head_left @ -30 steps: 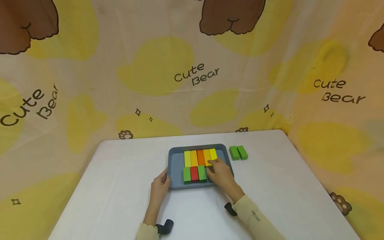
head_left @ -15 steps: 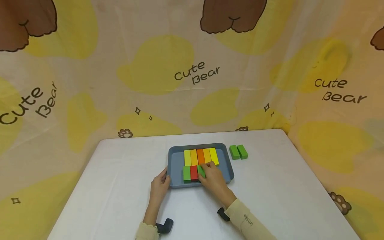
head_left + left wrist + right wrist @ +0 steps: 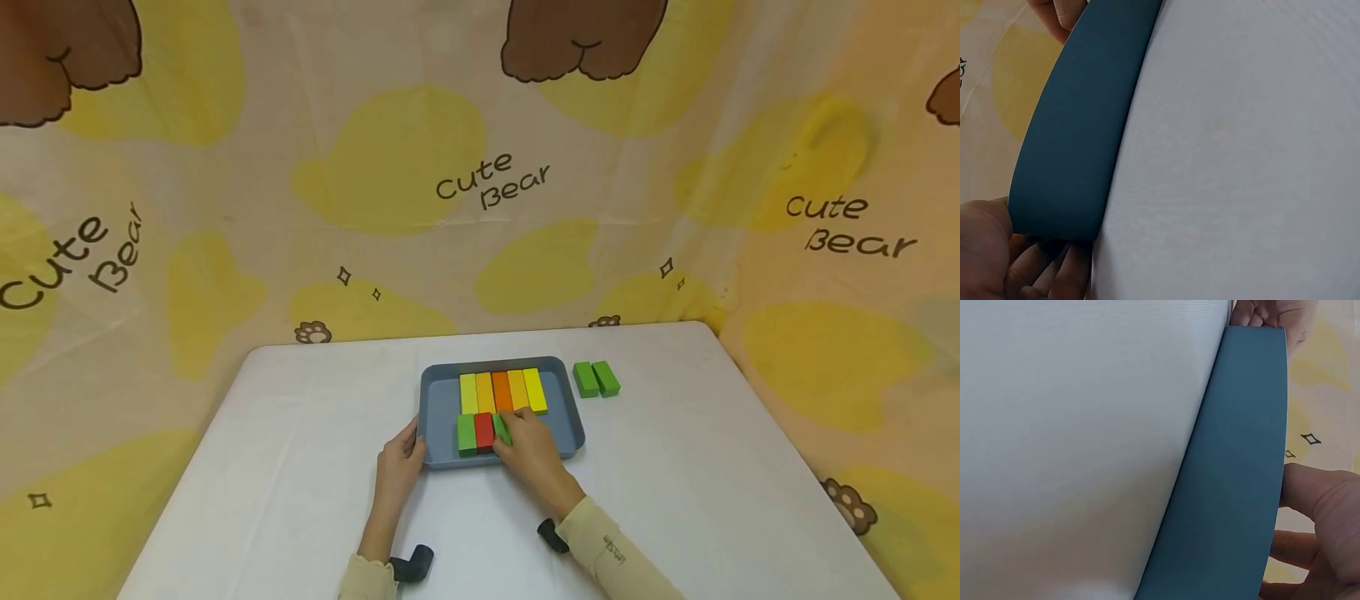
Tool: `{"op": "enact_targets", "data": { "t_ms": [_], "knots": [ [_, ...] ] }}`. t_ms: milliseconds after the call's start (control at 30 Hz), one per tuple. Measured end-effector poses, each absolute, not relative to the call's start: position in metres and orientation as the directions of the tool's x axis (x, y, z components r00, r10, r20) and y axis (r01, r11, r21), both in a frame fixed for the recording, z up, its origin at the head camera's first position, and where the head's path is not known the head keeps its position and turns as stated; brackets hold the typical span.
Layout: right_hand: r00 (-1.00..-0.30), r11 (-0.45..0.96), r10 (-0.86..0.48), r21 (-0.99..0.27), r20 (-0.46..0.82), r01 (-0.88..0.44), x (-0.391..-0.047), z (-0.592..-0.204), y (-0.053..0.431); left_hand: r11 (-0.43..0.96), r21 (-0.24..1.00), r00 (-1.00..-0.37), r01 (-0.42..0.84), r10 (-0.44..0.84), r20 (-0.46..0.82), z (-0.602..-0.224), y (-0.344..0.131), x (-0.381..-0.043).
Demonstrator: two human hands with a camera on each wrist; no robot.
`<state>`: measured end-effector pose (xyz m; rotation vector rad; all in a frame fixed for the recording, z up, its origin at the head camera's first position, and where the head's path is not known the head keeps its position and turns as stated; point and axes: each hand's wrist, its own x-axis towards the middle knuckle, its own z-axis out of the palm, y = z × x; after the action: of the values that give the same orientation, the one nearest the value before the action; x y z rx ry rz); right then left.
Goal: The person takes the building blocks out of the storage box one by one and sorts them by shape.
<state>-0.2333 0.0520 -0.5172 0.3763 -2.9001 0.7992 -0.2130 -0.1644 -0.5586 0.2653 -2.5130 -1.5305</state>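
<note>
A blue-grey tray (image 3: 438, 435) lies on the white table. My left hand (image 3: 399, 460) grips its left side near the front corner; in the left wrist view the thumb of that hand (image 3: 984, 253) is at the rim and the fingers bend by the tray wall (image 3: 1066, 137). Inside the tray, my right hand (image 3: 532, 452) pinches a green block (image 3: 502, 428), partly covered by the fingers. That block stands beside a red block (image 3: 484, 433), with another green block (image 3: 467, 435) left of the red one. The right wrist view shows the right hand (image 3: 1335, 531) beyond the tray's front wall (image 3: 1235, 431).
Behind the front row, several yellow blocks (image 3: 535, 392) and an orange block (image 3: 502, 392) stand side by side in the tray. Two green blocks (image 3: 596, 380) lie on the table to the tray's right. A patterned cloth (image 3: 375, 250) hangs behind the table.
My right hand has moved left from the right of the front row onto its right-hand green block and now pinches it. The left hand has stayed at the tray's side.
</note>
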Motion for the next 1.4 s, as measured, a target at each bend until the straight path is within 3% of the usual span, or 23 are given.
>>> {"op": "enact_targets", "data": {
  "t_ms": [1133, 1400],
  "knots": [
    [-0.972, 0.799, -0.218, -0.555, 0.091, -0.231, -0.234, -0.508, 0.062, 0.441, 0.896, -0.968, -0.047, -0.240, 0.067, -0.557, -0.164, -0.210],
    [-0.962, 0.798, -0.233, -0.536, 0.146, -0.274, -0.245, -0.490, 0.086, 0.452, 0.891, -0.969, -0.051, -0.239, 0.065, -0.557, -0.165, -0.211]
  ]
}}
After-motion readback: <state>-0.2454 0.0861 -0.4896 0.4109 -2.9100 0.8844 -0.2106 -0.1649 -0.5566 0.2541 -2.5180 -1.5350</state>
